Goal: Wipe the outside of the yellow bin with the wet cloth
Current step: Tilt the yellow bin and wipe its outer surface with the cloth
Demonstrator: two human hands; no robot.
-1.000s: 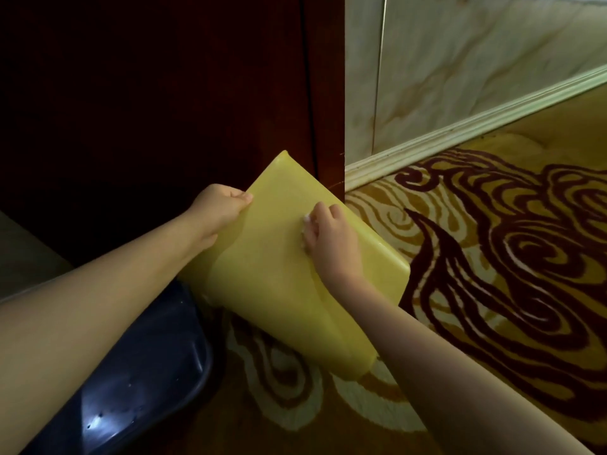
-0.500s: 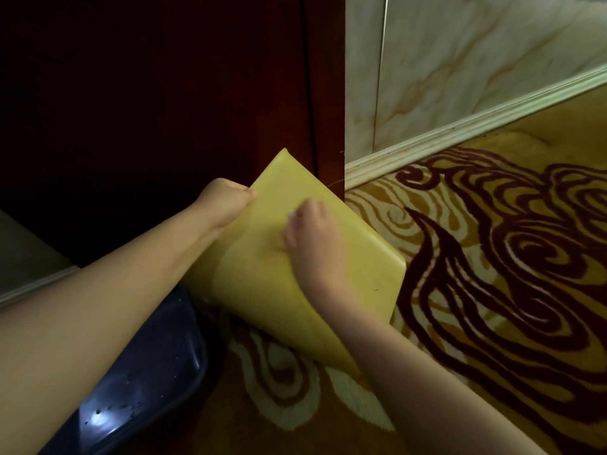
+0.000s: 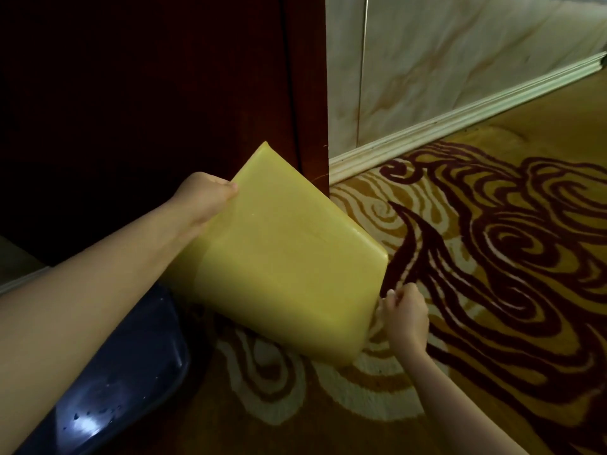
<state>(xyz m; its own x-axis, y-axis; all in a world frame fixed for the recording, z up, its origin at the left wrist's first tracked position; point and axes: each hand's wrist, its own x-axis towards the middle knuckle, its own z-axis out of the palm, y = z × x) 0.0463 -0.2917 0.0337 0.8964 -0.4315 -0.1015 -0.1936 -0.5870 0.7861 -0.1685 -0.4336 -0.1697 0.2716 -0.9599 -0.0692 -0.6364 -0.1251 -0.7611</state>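
Yellow bin [image 3: 279, 254] is tipped over the swirl carpet [image 3: 492, 257], L hand [image 3: 205, 195] clamped on its far edge. R hand [image 3: 405, 318] is curled shut at the lower corner; cloth barely visible, if at all. Keep L firm & wipe w/ even pressure along that side.

Single head view, close, probably steeply downward, floorward.

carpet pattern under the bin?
Head view: the carpet is golden yellow with dark red and cream swirls.
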